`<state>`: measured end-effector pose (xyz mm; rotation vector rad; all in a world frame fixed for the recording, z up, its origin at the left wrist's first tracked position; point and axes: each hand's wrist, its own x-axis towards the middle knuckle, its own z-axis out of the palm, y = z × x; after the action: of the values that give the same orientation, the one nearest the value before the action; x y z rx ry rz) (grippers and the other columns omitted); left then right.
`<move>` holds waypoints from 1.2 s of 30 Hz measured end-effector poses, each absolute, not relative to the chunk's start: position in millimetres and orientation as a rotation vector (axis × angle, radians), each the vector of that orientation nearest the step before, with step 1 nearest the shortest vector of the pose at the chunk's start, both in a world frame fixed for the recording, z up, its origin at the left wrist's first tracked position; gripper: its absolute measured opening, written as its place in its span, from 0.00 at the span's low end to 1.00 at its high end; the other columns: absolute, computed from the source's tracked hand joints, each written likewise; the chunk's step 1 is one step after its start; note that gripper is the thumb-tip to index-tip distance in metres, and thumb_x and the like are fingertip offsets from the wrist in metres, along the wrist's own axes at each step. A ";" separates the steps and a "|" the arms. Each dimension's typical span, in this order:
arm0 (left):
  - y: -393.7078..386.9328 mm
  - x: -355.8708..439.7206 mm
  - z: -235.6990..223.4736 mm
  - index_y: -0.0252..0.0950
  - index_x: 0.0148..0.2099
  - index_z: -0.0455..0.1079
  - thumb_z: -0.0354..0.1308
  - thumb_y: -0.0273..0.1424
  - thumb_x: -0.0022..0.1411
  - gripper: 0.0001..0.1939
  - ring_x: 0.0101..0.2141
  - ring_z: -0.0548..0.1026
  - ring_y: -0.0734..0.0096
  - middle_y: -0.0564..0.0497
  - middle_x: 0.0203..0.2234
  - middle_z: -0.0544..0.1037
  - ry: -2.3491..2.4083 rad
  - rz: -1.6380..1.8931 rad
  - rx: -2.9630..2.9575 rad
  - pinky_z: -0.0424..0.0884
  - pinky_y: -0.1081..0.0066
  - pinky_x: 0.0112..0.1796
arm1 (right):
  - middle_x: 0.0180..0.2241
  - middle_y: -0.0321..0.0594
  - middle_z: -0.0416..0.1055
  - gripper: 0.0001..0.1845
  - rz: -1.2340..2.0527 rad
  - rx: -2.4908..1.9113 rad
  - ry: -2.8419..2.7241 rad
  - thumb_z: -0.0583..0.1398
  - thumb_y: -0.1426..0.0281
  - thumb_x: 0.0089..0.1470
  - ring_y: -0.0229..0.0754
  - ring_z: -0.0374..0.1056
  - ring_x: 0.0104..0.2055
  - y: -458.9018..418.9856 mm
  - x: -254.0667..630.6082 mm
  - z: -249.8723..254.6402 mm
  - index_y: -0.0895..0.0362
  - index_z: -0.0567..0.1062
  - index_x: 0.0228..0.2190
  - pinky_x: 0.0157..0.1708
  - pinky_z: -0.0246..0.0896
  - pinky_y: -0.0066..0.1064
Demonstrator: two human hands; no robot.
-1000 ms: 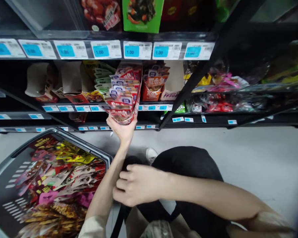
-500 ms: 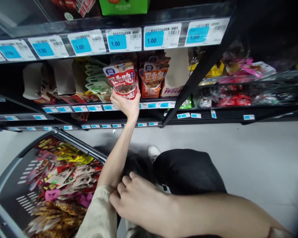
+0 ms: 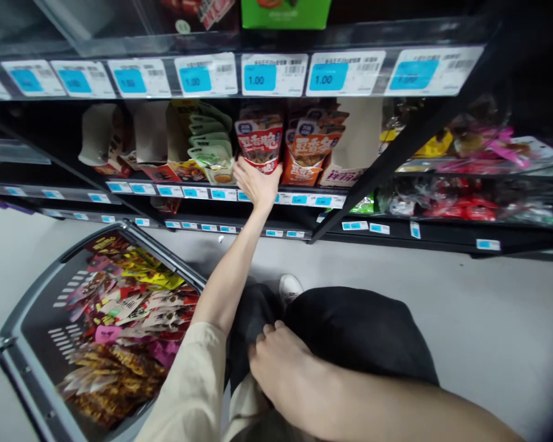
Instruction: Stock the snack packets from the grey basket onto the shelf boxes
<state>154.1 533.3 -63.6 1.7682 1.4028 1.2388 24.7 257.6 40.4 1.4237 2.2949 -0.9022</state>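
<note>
On the middle shelf, a red display box of snack packets (image 3: 259,144) faces me among the other boxes. My left hand (image 3: 260,184) grips its lower front, thumb at the right side and fingers at the left. Beside it on the right stands an orange box of snack packets (image 3: 306,153). Green packets (image 3: 211,144) fan out to its left. My right hand (image 3: 281,362) is over my lap near the dark trousers, its fingers curled in and the fingertips hidden; nothing shows in it.
A grey shopping basket (image 3: 32,331) full of colourful snack packets stands on the floor at left. Price labels (image 3: 274,75) line the shelf edge above my left hand. A dark slanted shelf post (image 3: 391,153) rises at right, with bagged goods (image 3: 465,202) beyond.
My left hand has pushed the red box farther back onto the shelf, level with its neighbours. My right hand has come away from my left forearm toward my lap. The view has shifted left.
</note>
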 end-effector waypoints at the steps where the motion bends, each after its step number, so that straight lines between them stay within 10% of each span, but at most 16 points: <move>1: 532.2 153.2 -64.4 0.31 0.69 0.49 0.74 0.40 0.53 0.52 0.72 0.49 0.34 0.25 0.69 0.54 1.373 1.263 1.764 0.52 0.41 0.69 | 0.40 0.62 0.81 0.15 -0.916 1.418 2.261 0.71 0.72 0.52 0.59 0.79 0.43 258.6 23.3 39.9 0.67 0.83 0.42 0.42 0.73 0.46; 8: 506.8 99.3 -68.2 0.36 0.68 0.57 0.68 0.34 0.60 0.38 0.63 0.70 0.48 0.33 0.63 0.67 1.064 1.254 1.969 0.67 0.52 0.63 | 0.41 0.62 0.81 0.19 -0.954 1.360 2.231 0.71 0.70 0.54 0.56 0.80 0.43 254.7 15.7 26.9 0.68 0.81 0.46 0.44 0.73 0.42; 15: 441.2 -71.8 -44.7 0.38 0.48 0.76 0.57 0.30 0.67 0.10 0.35 0.82 0.66 0.49 0.35 0.84 0.645 0.544 2.206 0.77 0.69 0.42 | 0.46 0.61 0.81 0.23 -0.838 1.266 2.180 0.67 0.70 0.60 0.59 0.78 0.52 248.8 19.1 12.3 0.66 0.77 0.56 0.51 0.71 0.46; 27: 436.0 -342.0 -42.5 0.36 0.45 0.79 0.51 0.27 0.61 0.16 0.41 0.82 0.60 0.45 0.40 0.86 1.843 0.835 1.938 0.76 0.64 0.47 | 0.42 0.54 0.80 0.14 -0.569 1.012 2.516 0.56 0.74 0.67 0.57 0.77 0.48 274.0 -12.1 0.8 0.61 0.79 0.50 0.47 0.72 0.46; 36: 423.5 -355.1 -104.7 0.35 0.43 0.81 0.53 0.28 0.61 0.15 0.41 0.81 0.59 0.44 0.42 0.85 1.879 0.898 1.787 0.75 0.61 0.50 | 0.74 0.56 0.50 0.29 -0.497 1.072 2.726 0.57 0.74 0.66 0.59 0.51 0.75 278.7 -37.8 -18.1 0.59 0.67 0.67 0.69 0.57 0.55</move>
<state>-355.1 423.5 -104.7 1.7866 1.8789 0.8976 -37.8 278.7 -18.1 1.0722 2.7259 -0.4973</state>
